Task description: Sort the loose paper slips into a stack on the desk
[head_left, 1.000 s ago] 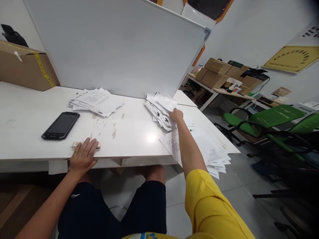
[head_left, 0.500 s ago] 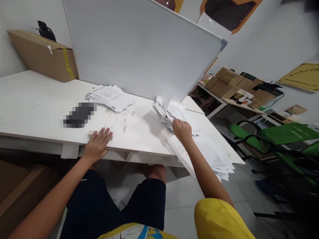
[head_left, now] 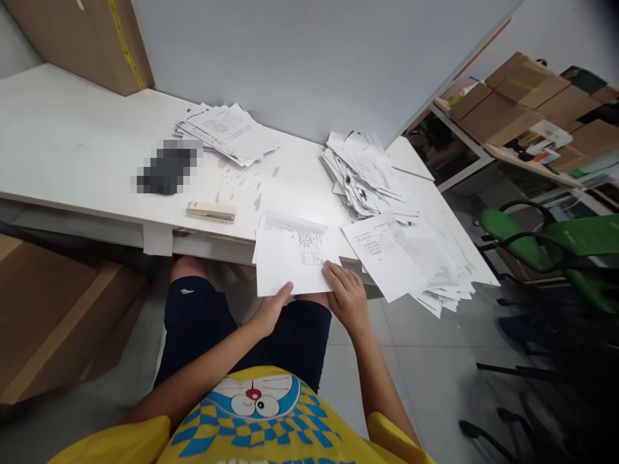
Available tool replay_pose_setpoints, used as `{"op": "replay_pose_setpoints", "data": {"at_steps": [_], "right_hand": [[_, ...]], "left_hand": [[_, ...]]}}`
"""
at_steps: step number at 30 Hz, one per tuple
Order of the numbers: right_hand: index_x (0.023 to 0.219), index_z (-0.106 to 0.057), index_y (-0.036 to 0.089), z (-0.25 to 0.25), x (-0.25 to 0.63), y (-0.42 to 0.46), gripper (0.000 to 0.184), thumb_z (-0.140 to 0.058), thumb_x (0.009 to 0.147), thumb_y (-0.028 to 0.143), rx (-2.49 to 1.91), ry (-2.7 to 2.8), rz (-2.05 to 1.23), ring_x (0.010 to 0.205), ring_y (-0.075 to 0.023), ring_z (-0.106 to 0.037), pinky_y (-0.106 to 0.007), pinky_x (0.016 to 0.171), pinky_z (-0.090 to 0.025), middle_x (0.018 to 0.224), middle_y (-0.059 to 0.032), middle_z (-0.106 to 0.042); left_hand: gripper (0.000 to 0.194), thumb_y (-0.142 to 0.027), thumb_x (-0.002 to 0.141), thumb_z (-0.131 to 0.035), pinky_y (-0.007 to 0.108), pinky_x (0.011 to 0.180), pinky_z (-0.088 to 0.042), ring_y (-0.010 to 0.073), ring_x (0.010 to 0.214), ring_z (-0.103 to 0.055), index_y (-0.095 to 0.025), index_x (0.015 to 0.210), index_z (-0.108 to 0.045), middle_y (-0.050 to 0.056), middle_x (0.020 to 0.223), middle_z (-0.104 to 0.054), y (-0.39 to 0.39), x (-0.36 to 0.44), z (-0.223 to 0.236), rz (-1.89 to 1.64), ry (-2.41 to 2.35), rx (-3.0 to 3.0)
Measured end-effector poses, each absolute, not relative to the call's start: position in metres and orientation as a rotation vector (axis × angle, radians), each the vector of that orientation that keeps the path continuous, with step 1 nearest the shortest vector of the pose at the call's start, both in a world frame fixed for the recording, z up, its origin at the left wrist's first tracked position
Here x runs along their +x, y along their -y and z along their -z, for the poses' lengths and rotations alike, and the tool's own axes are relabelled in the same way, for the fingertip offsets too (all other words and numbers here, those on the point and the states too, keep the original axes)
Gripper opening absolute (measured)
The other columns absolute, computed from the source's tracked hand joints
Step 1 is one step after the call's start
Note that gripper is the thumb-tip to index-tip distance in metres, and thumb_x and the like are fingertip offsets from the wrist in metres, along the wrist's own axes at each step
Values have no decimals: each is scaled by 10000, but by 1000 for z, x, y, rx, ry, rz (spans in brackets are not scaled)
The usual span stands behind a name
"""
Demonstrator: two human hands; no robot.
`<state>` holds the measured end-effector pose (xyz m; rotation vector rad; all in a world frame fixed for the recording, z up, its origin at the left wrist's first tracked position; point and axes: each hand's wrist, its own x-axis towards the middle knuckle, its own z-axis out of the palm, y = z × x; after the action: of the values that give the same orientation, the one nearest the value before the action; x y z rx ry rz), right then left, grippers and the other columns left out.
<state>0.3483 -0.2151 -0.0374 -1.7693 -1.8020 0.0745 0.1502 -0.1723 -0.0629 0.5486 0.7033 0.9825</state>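
Note:
Over the table's front edge I hold printed paper sheets, partly resting on the tabletop. My left hand grips their lower edge, thumb on top and fingers hidden beneath. At the lower right corner, my right hand is closed on the same sheets, its fingers lying over the top face. A cream stapler lies on the table to the left of the sheets, touched by neither hand. To the right, a loose pile of papers overhangs the table edge, and behind it lies a thicker messy paper stack.
Another paper stack lies at the back of the white table, near a blurred dark object. A whiteboard stands behind. Cardboard boxes sit at left and far right; a green chair stands at right.
My left hand has left the stapler and now grips sheets in front of me. My right hand has come from the right-hand stack to those sheets. The view has tilted downward.

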Motion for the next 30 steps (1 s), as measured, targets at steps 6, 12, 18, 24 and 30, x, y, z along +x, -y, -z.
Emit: {"op": "replay_pose_setpoints", "data": {"at_steps": [6, 12, 18, 24, 30], "right_hand": [[1406, -519, 321, 51, 323, 233, 543, -612, 883, 430, -1732, 1569, -1, 1439, -312, -410, -570, 1164, -333, 1518, -83, -496], [1529, -276, 251, 69, 290, 228, 748, -570, 897, 522, -1602, 636, -392, 1354, -270, -502, -501, 1102, -431, 1498, -162, -469], [1407, -439, 208, 54, 299, 205, 800, -776, 709, 406, -1378, 409, -784, 1181, -261, -642, -441, 1007, -515, 1253, -115, -689], [1210, -589, 204, 49, 309, 204, 587, -776, 701, 429, -1406, 366, -771, 1023, -278, -704, -449, 873, -567, 1059, -95, -760], [1056, -651, 205, 55, 304, 210, 433, -763, 718, 451, -1367, 370, -802, 1040, -266, -696, -437, 922, -547, 1099, -87, -753]], "left_hand": [[472, -253, 788, -787, 395, 1078, -510, 266, 1278, -601, -249, 1242, -658, 75, 1315, -677, 151, 168, 46, -1194, -898, 273], [361, -291, 820, -761, 403, 994, -565, 285, 1200, -649, -175, 1153, -683, 123, 1284, -686, 150, 165, 50, -1267, -1092, 262], [408, -402, 807, -772, 346, 960, -570, 266, 1208, -647, -201, 1152, -692, 103, 1228, -717, 155, 160, 42, -1295, -1072, 321], [456, -519, 788, -749, 351, 926, -574, 274, 1145, -680, -181, 1091, -710, 112, 1090, -758, 154, 145, 53, -1330, -989, 370], [487, -513, 653, -862, 342, 850, -595, 239, 939, -734, -148, 946, -728, 114, 1030, -768, 156, 137, 60, -1307, -1088, 352]]}}
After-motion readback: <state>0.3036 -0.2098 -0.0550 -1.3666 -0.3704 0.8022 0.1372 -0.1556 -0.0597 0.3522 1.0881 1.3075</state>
